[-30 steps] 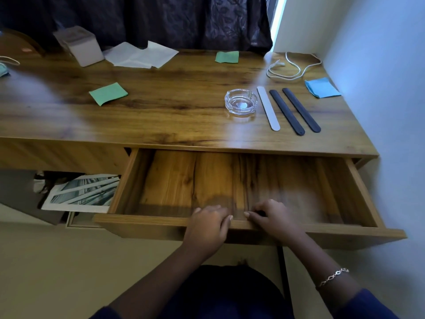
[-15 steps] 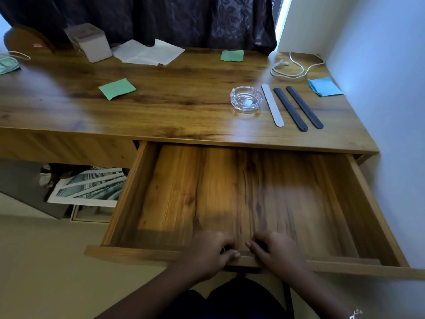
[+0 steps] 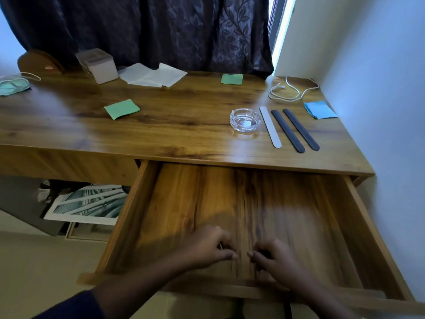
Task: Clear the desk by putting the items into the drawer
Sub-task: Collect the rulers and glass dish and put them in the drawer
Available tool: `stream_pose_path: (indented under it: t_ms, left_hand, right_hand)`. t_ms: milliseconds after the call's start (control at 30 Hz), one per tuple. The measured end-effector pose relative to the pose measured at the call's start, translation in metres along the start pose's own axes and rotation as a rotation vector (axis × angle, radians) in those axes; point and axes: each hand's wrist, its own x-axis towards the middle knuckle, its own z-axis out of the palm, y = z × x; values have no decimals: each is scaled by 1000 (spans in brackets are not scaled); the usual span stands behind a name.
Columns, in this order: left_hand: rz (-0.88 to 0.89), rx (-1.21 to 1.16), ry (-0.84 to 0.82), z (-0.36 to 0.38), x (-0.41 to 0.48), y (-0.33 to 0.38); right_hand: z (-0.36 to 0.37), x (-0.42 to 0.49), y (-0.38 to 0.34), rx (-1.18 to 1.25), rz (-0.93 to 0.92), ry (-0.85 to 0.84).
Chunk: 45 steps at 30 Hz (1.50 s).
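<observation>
Drawer (image 3: 161, 215): pulled well out under the desk (image 3: 172, 134), lower centre of the frame.
Left hand (image 3: 207, 247): over the drawer's front part, fingers curled under, thumb pointing right; blurred, so I cannot tell if it grips the wood.
Right hand (image 3: 276, 261): just beside the left hand, thumb tips near each other, fingers curled likewise; grip unclear.
Ashtray (image 3: 245, 120): right of centre on the desk, well above both hands.
Files (image 3: 288, 131): three, side by side just right of the ashtray.
Blue note (image 3: 320, 109), cable (image 3: 289, 90): right rear corner.
Green notes (image 3: 122, 109): one left of centre, one at the back.
Papers (image 3: 153, 75), box (image 3: 99, 65), mask (image 3: 13, 85): upper left.
</observation>
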Motion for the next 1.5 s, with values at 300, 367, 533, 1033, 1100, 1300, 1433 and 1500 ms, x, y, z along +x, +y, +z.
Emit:
stream_pose_path:
  t_ms: [300, 367, 533, 1033, 1100, 1300, 1433, 1500]
  left_hand:
    - [-15, -299, 425, -99, 82, -14]
    - [-53, -437, 503, -116, 104, -13]
    - [-165, -786, 582, -149, 147, 7]
    - [-197, -1237, 521, -176, 201, 48]
    - [-183, -1282, 513, -176, 204, 48]
    - [-165, -1361, 531, -173, 200, 45]
    - [-108, -1381, 585, -166, 182, 46]
    - [-99, -1381, 601, -160, 167, 47]
  right_hand:
    - [-102, 68, -39, 61, -146, 251]
    - [-124, 92, -47, 92, -139, 273]
    - [-163, 149, -60, 410, -125, 369]
    - [-191, 212, -84, 1082, -7, 328]
    - [-191, 212, -84, 1103, -5, 343]
    - [-189, 205, -79, 1183, -33, 356]
    - [-180, 183, -79, 1225, -64, 388]
    - [-172, 165, -82, 1252, -73, 387]
